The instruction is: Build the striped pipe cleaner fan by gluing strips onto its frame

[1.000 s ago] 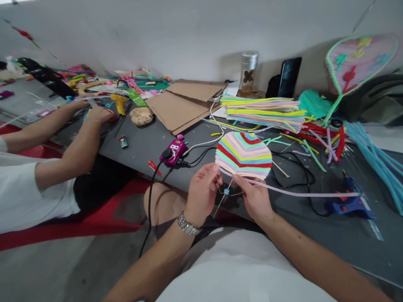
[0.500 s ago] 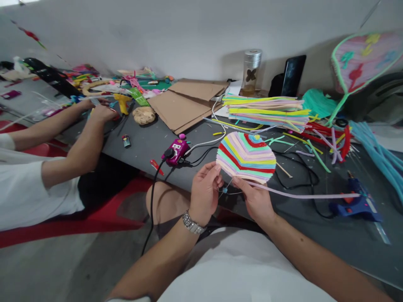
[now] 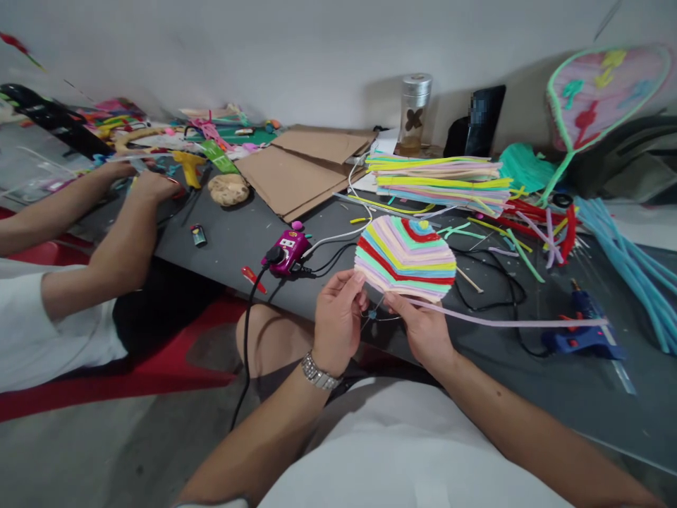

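A rounded panel (image 3: 405,257) of striped pipe cleaners, in red, yellow, mint, lilac and blue, is held up over the table's front edge. My left hand (image 3: 341,321) pinches its lower left edge. My right hand (image 3: 423,324) grips its bottom edge, thumb on top. From my right hand a lilac pipe cleaner (image 3: 486,322) stretches right, its far end over the blue glue gun (image 3: 584,335). Thin wire with a small blue knot (image 3: 372,315) shows between my hands, below the panel.
Bundled pipe cleaners (image 3: 438,183) lie behind the panel, with blue ones (image 3: 629,261) at right. A purple power socket (image 3: 287,252) with cables stands left of my hands. Cardboard (image 3: 301,173) and a bottle (image 3: 414,116) are farther back. Another person's hands (image 3: 151,187) work at left.
The whole view has shifted slightly, so objects appear a little farther left and mostly higher. Both my hands keep their grip on the panel.
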{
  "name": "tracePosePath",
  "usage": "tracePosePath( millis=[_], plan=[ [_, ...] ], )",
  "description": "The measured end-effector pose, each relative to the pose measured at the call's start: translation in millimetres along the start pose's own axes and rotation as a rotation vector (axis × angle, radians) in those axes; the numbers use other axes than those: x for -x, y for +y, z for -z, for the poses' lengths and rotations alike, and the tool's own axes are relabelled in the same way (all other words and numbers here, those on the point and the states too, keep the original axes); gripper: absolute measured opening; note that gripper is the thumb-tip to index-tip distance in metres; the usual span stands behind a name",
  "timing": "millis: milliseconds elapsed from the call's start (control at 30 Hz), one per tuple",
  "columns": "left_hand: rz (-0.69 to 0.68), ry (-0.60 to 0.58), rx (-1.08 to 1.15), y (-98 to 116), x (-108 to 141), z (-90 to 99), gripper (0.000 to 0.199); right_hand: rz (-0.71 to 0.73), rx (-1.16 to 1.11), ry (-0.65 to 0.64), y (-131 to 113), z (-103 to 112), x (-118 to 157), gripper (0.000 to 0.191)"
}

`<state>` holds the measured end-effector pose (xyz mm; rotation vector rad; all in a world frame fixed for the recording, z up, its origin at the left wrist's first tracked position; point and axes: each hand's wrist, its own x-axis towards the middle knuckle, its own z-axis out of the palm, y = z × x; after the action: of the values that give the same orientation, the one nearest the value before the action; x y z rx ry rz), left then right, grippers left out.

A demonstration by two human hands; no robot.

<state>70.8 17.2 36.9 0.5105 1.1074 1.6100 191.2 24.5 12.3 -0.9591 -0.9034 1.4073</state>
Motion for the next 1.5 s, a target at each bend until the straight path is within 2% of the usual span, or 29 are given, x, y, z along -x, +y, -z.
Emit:
tracePosePath(
  millis=[267, 433, 567, 667, 733, 833, 933, 1200, 1367, 1500],
  plan=[
    [-0.006, 0.009, 0.002, -4, -1, -3.3, 0.037, -0.034, 0.002, 0.010, 4, 3, -1, 0.025],
    [-0.027, -0.065, -0.174, 1, -3, 5.0, 0.033, -0.047, -0.033, -0.013, 0, 6, -5, 0.023],
    [-0.161, -0.129, -0.494, 9, -8, 19.7, 0.031, -0.205, -0.010, -0.106, -10, 10, -13, 0.027],
    [-0.332, -0.107, -0.725, 13, -7, 31.2, 0.050, -0.369, 0.019, -0.135, -20, 15, -18, 0.031],
    [-0.452, -0.103, -0.818, 14, -4, 37.4, 0.053, -0.424, 0.061, -0.151, -26, 17, -22, 0.031],
    [-0.564, -0.233, -0.926, 16, -1, 42.4, 0.035, -0.453, 0.112, -0.187, -33, 19, -26, 0.030],
    [-0.579, -0.331, -1.004, 20, -4, 43.5, 0.025, -0.486, 0.126, -0.222, -37, 19, -28, 0.029],
    [-0.646, -0.409, -1.069, 28, -17, 44.5, 0.013, -0.569, 0.142, -0.243, -35, 19, -30, 0.034],
    [-0.714, -0.358, -1.102, 19, -19, 47.1, 0.009, -0.666, 0.124, -0.242, -36, 22, -33, 0.035],
    [-0.693, -0.344, -1.185, 11, -19, 49.6, 0.009, -0.564, 0.172, -0.223, -42, 37, -28, 0.034]
  ],
)
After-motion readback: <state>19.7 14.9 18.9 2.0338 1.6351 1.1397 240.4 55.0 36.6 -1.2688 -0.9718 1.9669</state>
